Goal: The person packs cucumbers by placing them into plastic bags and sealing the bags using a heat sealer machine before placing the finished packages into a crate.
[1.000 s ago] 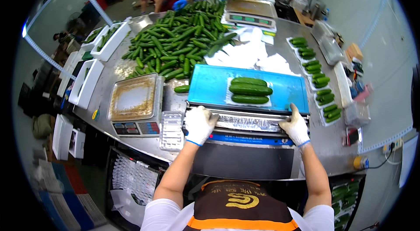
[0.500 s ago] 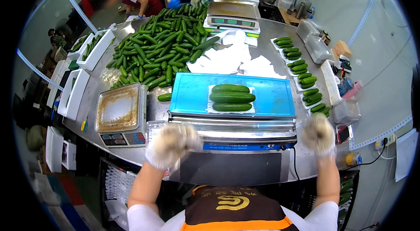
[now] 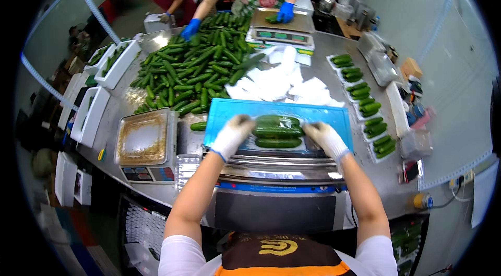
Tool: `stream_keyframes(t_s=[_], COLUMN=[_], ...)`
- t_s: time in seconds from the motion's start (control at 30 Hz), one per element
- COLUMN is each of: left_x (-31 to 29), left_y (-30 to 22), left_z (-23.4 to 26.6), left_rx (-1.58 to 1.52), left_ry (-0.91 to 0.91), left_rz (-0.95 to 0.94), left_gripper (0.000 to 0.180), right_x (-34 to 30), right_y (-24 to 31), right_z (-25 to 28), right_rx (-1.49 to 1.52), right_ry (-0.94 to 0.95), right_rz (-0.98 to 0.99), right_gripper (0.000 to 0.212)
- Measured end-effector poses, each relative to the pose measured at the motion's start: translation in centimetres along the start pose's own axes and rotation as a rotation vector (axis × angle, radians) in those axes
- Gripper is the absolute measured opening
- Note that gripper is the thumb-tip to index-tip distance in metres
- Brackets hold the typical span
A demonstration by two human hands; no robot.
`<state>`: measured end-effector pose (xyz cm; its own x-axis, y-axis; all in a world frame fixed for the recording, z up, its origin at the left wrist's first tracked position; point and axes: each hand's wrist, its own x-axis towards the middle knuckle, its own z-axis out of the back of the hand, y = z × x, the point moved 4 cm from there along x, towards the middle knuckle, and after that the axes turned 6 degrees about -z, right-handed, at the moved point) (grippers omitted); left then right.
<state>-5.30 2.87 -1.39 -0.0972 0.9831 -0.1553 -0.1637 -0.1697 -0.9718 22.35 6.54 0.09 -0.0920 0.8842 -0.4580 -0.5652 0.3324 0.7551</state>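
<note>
Three cucumbers (image 3: 277, 143) lie side by side on a white tray on the blue top (image 3: 222, 111) of a film wrapping machine. Clear plastic film (image 3: 279, 120) glints over them. My left hand (image 3: 233, 136), in a white glove, is closed at the left side of the film, fingers pinched. At the right side my right hand (image 3: 327, 139), gloved alike, pinches the film too. The pinched edges themselves are hard to make out. Both forearms reach across the machine's metal rollers (image 3: 276, 167).
A large cucumber pile (image 3: 198, 67) lies at the far left, beside white paper sheets (image 3: 276, 80). Loaded trays (image 3: 373, 127) line the right. Scales (image 3: 143, 137) stand left and at the back (image 3: 282, 25). A co-worker's blue-gloved hand (image 3: 285, 12) is over the back scale.
Both my hands have moved forward and inward from the machine's near corners to the cucumbers. Film now covers them. The co-worker's hands have parted, one to the pile, one to the scale.
</note>
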Motion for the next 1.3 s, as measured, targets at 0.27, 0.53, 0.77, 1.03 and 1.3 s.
stream_keyframes(t_s=[0.27, 0.53, 0.77, 1.03, 1.3], left_x=[-2.6, -5.6, -19.6, -22.8, -22.7], left_y=[-1.7, -1.5, 0.8, 8.2, 11.3], left_z=[-2.2, -1.7, -2.4, -5.3, -4.1], left_rx=[0.608, 0.197, 0.205, -0.773, -0.682], left_ry=[0.039, 0.014, 0.079, 0.024, 0.26], left_rz=[-0.226, -0.15, -0.096, 0.617, 0.444], left_gripper=[0.092, 0.089, 0.077, 0.053, 0.042], right_x=[-1.5, -4.4, -16.5, -18.2, -12.3], right_y=[-0.7, -1.7, -8.3, -15.9, -19.5], right_z=[-1.9, -2.7, -4.5, -9.4, -11.5], right_rx=[-0.117, 0.494, 0.415, 0.595, 0.705], right_ry=[-0.173, 0.042, 0.057, 0.288, 0.814], right_rz=[0.1, 0.04, 0.106, -0.003, -0.179], right_gripper=[0.082, 0.066, 0.066, 0.079, 0.043])
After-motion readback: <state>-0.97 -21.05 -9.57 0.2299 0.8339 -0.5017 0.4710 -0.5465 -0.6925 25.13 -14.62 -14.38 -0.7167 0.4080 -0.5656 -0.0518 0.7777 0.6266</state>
